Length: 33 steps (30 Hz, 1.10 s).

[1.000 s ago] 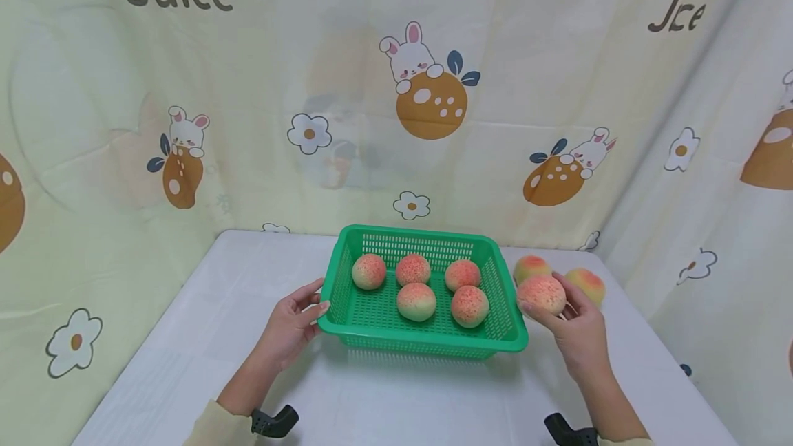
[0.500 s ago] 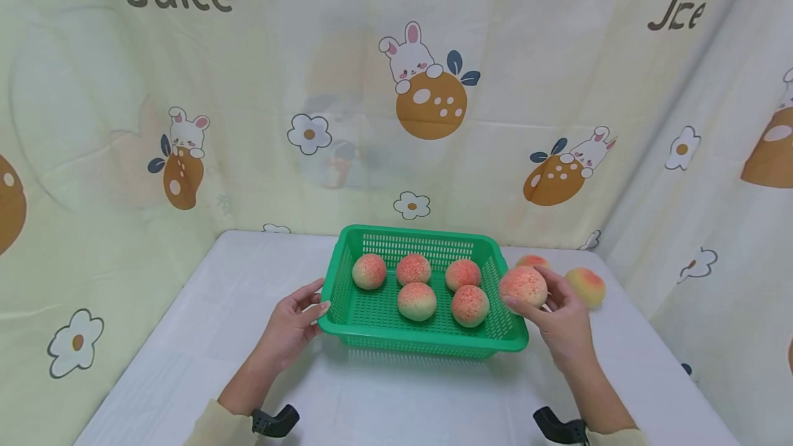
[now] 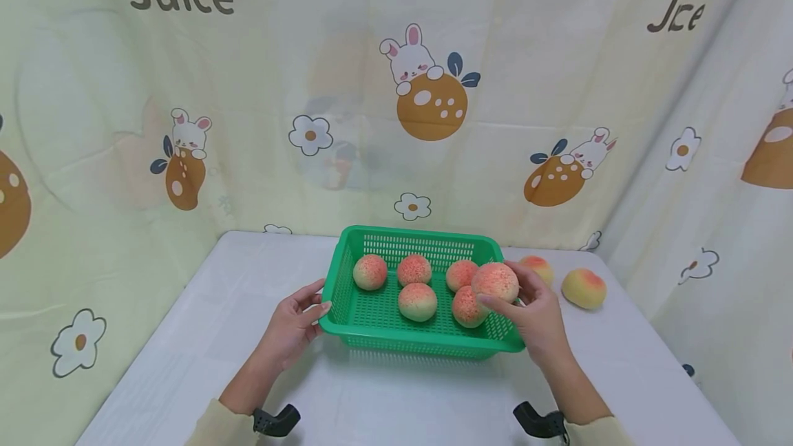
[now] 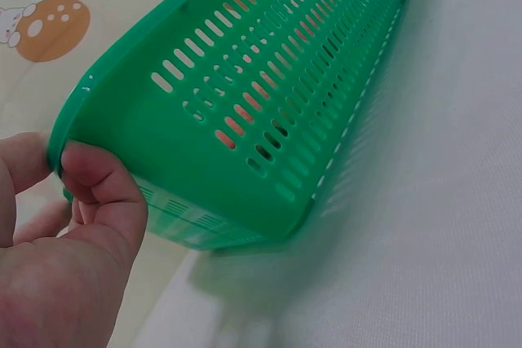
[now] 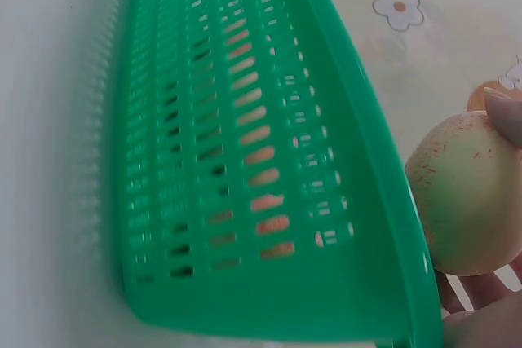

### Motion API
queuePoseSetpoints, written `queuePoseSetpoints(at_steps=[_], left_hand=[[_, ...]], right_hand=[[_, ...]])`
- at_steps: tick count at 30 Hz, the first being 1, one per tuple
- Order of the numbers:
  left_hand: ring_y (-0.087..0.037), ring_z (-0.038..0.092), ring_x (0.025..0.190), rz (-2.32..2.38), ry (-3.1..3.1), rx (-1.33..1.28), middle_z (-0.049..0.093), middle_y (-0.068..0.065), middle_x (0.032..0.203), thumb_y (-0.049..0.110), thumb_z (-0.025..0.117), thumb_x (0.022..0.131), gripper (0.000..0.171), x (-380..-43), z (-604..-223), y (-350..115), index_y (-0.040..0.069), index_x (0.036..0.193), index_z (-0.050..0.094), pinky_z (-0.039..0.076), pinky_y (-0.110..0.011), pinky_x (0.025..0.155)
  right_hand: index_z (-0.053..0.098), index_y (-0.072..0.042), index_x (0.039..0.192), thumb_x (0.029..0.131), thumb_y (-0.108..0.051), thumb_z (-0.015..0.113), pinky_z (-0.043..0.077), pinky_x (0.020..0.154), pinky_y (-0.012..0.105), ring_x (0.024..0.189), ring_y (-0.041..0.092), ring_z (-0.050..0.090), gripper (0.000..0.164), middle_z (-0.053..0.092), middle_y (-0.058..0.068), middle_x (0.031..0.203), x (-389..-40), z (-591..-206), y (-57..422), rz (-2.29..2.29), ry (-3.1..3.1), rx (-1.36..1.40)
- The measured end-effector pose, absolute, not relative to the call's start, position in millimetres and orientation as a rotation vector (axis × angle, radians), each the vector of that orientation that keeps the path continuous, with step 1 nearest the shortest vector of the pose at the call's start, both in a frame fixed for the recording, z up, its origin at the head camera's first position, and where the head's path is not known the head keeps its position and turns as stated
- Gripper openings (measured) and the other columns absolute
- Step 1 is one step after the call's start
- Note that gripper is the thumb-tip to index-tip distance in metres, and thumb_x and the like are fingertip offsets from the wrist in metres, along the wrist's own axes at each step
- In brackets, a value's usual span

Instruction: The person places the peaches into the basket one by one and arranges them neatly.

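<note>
A green plastic basket (image 3: 427,345) with slotted walls stands on the table, several peaches (image 3: 417,302) lying in it. My left hand (image 3: 290,325) pinches the basket's left rim between thumb and fingers; the left wrist view shows the thumb on the outside of that rim (image 4: 81,95). In my right hand (image 3: 539,319) a pink-speckled peach (image 3: 495,282) is held above the right part of the basket, partly covering two peaches below. Seen from the right wrist, this peach (image 5: 465,193) is beside the rim, gripped by thumb and fingers.
Two yellow-and-red peaches lie on the white table right of the basket: one (image 3: 537,268) partly behind my right hand, the other (image 3: 584,288) farther right. A printed curtain (image 3: 347,177) hangs behind the table and along its sides.
My right hand has carried its peach leftward, from beside the basket to over its right part. The left hand and the basket have stayed in place.
</note>
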<state>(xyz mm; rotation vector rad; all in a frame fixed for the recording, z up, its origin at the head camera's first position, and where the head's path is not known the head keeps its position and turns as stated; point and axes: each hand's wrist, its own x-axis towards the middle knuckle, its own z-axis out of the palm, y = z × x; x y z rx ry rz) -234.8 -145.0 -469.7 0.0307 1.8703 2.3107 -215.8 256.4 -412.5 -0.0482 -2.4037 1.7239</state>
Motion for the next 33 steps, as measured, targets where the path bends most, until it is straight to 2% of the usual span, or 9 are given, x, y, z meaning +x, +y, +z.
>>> queuePoseSetpoints(at_steps=[8, 13, 22, 25, 29, 33], left_hand=[[-0.012, 0.058, 0.098, 2.311, 1.870, 0.041, 0.046, -0.005, 0.117, 0.004, 0.062, 0.100, 0.059, -234.3, -469.9, -145.1, 0.011, 0.155, 0.043, 0.059, -0.020, 0.078], [-0.012, 0.059, 0.098, 2.312, 1.864, 0.044, 0.046, -0.005, 0.117, 0.004, 0.062, 0.100, 0.059, -234.5, -470.4, -145.3, 0.011, 0.155, 0.042, 0.059, -0.020, 0.078], [-0.014, 0.058, 0.099, 2.317, 1.867, 0.001, 0.046, -0.005, 0.119, 0.005, 0.063, 0.100, 0.058, -238.1, -474.2, -145.3, 0.015, 0.154, 0.045, 0.060, -0.022, 0.080], [-0.014, 0.058, 0.099, 2.323, 1.859, -0.001, 0.046, -0.005, 0.120, 0.005, 0.063, 0.100, 0.058, -239.3, -476.1, -145.7, 0.016, 0.154, 0.046, 0.060, -0.023, 0.080], [-0.014, 0.059, 0.100, 2.331, 1.854, 0.004, 0.047, -0.006, 0.120, 0.005, 0.064, 0.100, 0.058, -239.2, -476.4, -146.0, 0.015, 0.154, 0.046, 0.060, -0.023, 0.080], [-0.015, 0.059, 0.100, 2.327, 1.863, 0.009, 0.047, -0.006, 0.120, 0.005, 0.064, 0.099, 0.059, -237.8, -474.3, -145.7, 0.012, 0.155, 0.044, 0.060, -0.023, 0.080]], right_hand=[[0.045, -0.021, 0.153, 0.085, -0.038, 0.084, 0.051, 0.091, 0.011, 0.131, 0.020, 0.050, 0.081, 0.052, 0.002, 0.152, -221.2, -413.4, 237.6, 1.779, -2.411, -0.010], [0.044, -0.019, 0.153, 0.083, -0.037, 0.086, 0.050, 0.093, 0.012, 0.134, 0.022, 0.050, 0.084, 0.051, 0.004, 0.153, -224.4, -413.5, 227.7, 1.792, -2.432, 0.014], [0.047, -0.020, 0.150, 0.080, -0.034, 0.089, 0.052, 0.094, 0.017, 0.129, 0.023, 0.055, 0.083, 0.055, 0.003, 0.149, -230.3, -413.4, 206.5, 1.886, -2.436, 0.038], [0.047, -0.019, 0.149, 0.079, -0.033, 0.090, 0.052, 0.101, 0.024, 0.131, 0.023, 0.055, 0.083, 0.054, 0.003, 0.150, -231.4, -412.5, 199.1, 1.903, -2.448, 0.058], [0.049, -0.019, 0.147, 0.079, -0.032, 0.090, 0.051, 0.105, 0.028, 0.131, 0.023, 0.056, 0.081, 0.055, 0.002, 0.148, -235.0, -413.1, 189.3, 1.914, -2.463, 0.088], [0.051, -0.018, 0.145, 0.078, -0.029, 0.091, 0.053, 0.102, 0.028, 0.127, 0.024, 0.057, 0.078, 0.054, 0.003, 0.145, -239.4, -415.1, 180.6, 1.911, -2.461, 0.106]])
